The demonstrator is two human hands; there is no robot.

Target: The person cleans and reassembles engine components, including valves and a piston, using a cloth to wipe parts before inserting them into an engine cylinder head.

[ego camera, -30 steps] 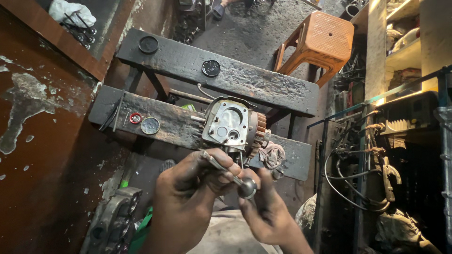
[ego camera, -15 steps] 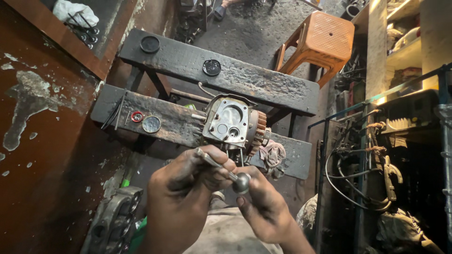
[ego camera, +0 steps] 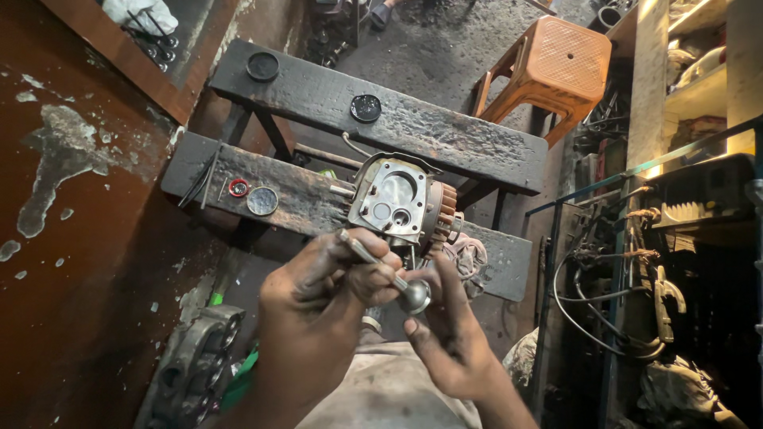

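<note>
Head view: left hand [ego camera: 318, 306] pinches the stem of an engine valve [ego camera: 389, 274], fingers curled; right hand [ego camera: 449, 334] cups its round head; stem slants up-left, just below the cylinder head [ego camera: 397, 199] on the bench [ego camera: 302, 199].

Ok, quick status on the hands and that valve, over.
Left hand pinches valve stem, right hand cups its head. Held just above the cylinder head on the bench. Nothing between them.

No pkgs, labels, signs or screens in view w/ any certainty; shelves at upper right of frame too dim & cluttered to tell.
</note>
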